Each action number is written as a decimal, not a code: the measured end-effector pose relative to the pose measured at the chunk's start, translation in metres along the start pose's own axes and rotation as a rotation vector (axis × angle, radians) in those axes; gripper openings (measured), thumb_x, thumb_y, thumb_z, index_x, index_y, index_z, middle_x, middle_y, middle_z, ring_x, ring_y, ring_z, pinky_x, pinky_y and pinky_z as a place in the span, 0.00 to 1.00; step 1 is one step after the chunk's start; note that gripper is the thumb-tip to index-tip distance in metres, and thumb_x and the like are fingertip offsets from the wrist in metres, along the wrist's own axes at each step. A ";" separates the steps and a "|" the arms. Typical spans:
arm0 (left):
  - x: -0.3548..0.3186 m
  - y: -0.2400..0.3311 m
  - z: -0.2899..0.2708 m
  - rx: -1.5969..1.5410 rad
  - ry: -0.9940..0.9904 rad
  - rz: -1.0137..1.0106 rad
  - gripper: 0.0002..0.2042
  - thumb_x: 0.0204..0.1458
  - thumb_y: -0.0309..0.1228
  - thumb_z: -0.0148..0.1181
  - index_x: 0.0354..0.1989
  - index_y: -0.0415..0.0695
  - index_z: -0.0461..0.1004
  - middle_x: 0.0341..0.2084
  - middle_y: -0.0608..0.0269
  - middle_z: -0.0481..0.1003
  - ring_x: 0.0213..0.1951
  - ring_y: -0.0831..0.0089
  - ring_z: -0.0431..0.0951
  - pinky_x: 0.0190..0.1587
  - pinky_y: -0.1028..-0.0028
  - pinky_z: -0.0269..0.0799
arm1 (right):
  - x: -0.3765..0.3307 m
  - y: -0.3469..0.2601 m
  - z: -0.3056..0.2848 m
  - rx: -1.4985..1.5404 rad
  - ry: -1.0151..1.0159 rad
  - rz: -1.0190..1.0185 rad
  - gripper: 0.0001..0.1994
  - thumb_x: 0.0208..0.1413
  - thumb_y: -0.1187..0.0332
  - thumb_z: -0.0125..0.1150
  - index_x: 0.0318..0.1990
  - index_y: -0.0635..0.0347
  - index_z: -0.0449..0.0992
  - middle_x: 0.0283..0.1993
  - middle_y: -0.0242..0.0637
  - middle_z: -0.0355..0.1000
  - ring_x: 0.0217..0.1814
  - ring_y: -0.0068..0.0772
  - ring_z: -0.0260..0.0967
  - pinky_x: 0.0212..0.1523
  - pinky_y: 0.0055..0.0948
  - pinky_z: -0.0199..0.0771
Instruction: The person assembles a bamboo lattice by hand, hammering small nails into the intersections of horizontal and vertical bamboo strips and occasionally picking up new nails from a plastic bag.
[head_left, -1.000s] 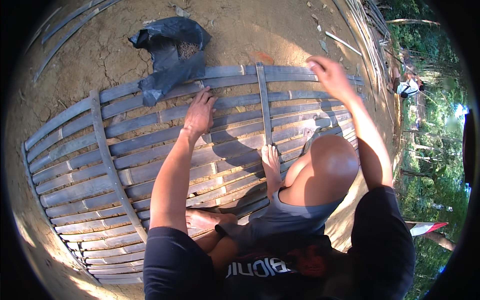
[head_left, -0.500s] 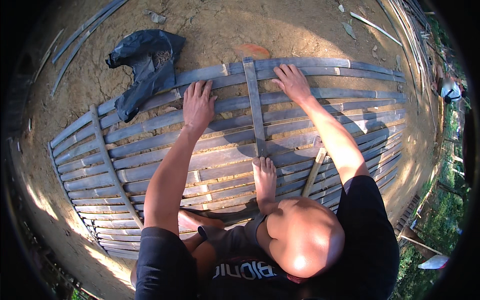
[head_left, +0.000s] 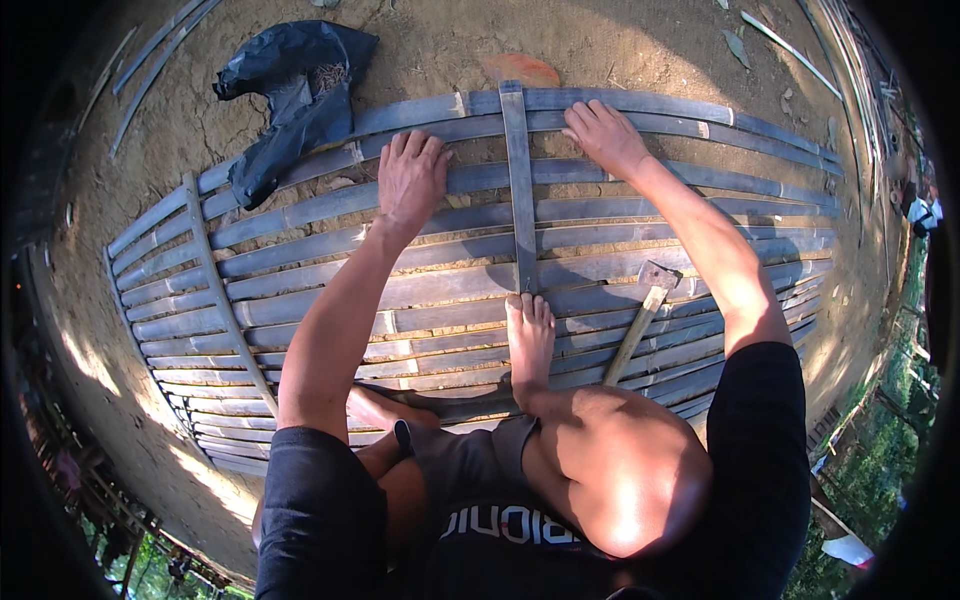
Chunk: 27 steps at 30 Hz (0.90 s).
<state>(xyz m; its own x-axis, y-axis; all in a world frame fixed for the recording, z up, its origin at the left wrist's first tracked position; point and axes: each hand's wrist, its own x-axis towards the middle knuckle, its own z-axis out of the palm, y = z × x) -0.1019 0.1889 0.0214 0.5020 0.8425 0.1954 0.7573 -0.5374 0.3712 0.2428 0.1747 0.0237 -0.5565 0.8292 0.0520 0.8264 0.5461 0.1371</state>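
Observation:
A lattice of grey bamboo slats lies on the ground under me, crossed by narrower battens. The fingers of my left hand bend over a slat near the far edge, left of the middle batten. To the right of that batten, my right hand has its fingers curled over the same slat; the thumbs' grip underneath is hidden. My bare foot rests at the batten's near end. A hammer with a wooden handle and a dark metal head lies on the slats beneath my right forearm.
A crumpled black plastic bag with thin brown bits in it overlaps the far left slats. A second batten crosses at the left. Loose bamboo strips lie at the far left, and a bundle of strips at the far right.
My left hand's fingers are more bent over the slat than before. My right forearm has shifted right, uncovering the hammer's head. The whole view has moved slightly.

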 end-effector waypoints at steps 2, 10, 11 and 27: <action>-0.013 0.008 0.007 -0.068 0.096 0.065 0.09 0.57 0.31 0.63 0.44 0.44 0.79 0.43 0.58 0.75 0.48 0.55 0.73 0.50 0.58 0.68 | -0.002 -0.008 -0.002 0.018 0.004 0.063 0.13 0.63 0.59 0.59 0.47 0.57 0.72 0.45 0.33 0.67 0.50 0.37 0.67 0.51 0.35 0.73; -0.032 0.020 0.020 -0.217 0.008 -0.124 0.12 0.58 0.30 0.62 0.48 0.42 0.79 0.41 0.52 0.76 0.46 0.50 0.73 0.52 0.56 0.68 | -0.021 -0.039 -0.006 0.327 0.139 0.428 0.18 0.67 0.56 0.58 0.55 0.59 0.73 0.52 0.39 0.69 0.53 0.45 0.66 0.55 0.43 0.69; -0.033 0.020 0.021 -0.208 0.006 -0.119 0.12 0.57 0.30 0.62 0.49 0.42 0.79 0.42 0.52 0.76 0.46 0.50 0.73 0.52 0.56 0.67 | -0.031 -0.048 -0.005 0.355 0.112 0.436 0.18 0.68 0.56 0.57 0.55 0.59 0.73 0.52 0.40 0.69 0.53 0.45 0.66 0.55 0.43 0.68; -0.040 0.024 0.025 -0.202 -0.022 -0.157 0.16 0.55 0.31 0.65 0.51 0.43 0.77 0.46 0.52 0.74 0.51 0.50 0.70 0.56 0.55 0.64 | -0.055 -0.087 0.013 0.461 0.059 0.616 0.31 0.60 0.39 0.62 0.53 0.58 0.73 0.51 0.40 0.69 0.57 0.46 0.61 0.60 0.48 0.57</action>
<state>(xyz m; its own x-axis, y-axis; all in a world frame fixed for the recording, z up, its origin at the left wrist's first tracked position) -0.0932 0.1409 -0.0006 0.3956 0.9127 0.1022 0.7288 -0.3797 0.5699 0.2028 0.0831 -0.0041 0.0226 0.9990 0.0397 0.9334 -0.0068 -0.3587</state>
